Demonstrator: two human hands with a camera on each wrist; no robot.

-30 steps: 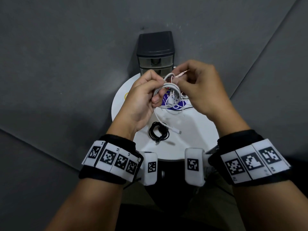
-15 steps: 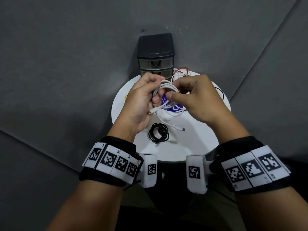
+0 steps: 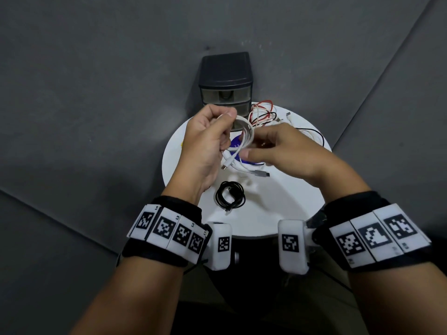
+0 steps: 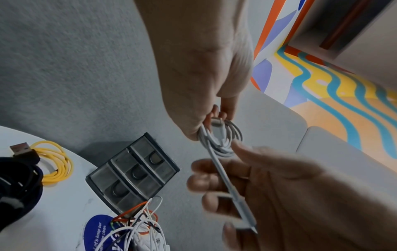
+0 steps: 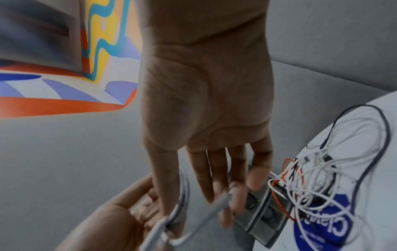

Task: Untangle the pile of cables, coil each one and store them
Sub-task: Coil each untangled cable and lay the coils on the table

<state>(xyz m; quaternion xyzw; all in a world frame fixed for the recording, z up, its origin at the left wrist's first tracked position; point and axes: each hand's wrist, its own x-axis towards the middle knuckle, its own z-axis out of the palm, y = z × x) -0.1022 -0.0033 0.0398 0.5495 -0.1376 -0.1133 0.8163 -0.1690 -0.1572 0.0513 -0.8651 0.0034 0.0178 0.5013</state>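
Note:
My left hand (image 3: pixel 227 128) grips a coiled white cable (image 3: pixel 248 135) above the round white table (image 3: pixel 278 209). Its two plug ends hang loose below the coil. My right hand (image 3: pixel 251 146) is beside the coil with straight fingers, thumb under it. In the left wrist view the coil (image 4: pixel 221 139) hangs from my left hand (image 4: pixel 217 112), and its tail runs across the spread fingers of my right hand (image 4: pixel 214 178). The right wrist view shows my right hand (image 5: pixel 193 203) flat against the blurred cable (image 5: pixel 178 212). A tangle of white, red and black cables (image 3: pixel 266 116) lies at the table's back.
A dark three-drawer unit (image 3: pixel 226 85) stands at the table's far edge, drawers shut. A coiled black cable (image 3: pixel 229 195) lies on the near part of the table. A coiled yellow cable (image 4: pixel 53 163) lies at the left. A blue round label (image 3: pixel 235 143) sits under my hands.
My right hand has let go of the cable end it pinched above the coil, dropped lower and straightened its fingers. Both hands sit lower, and the tangle behind them now shows.

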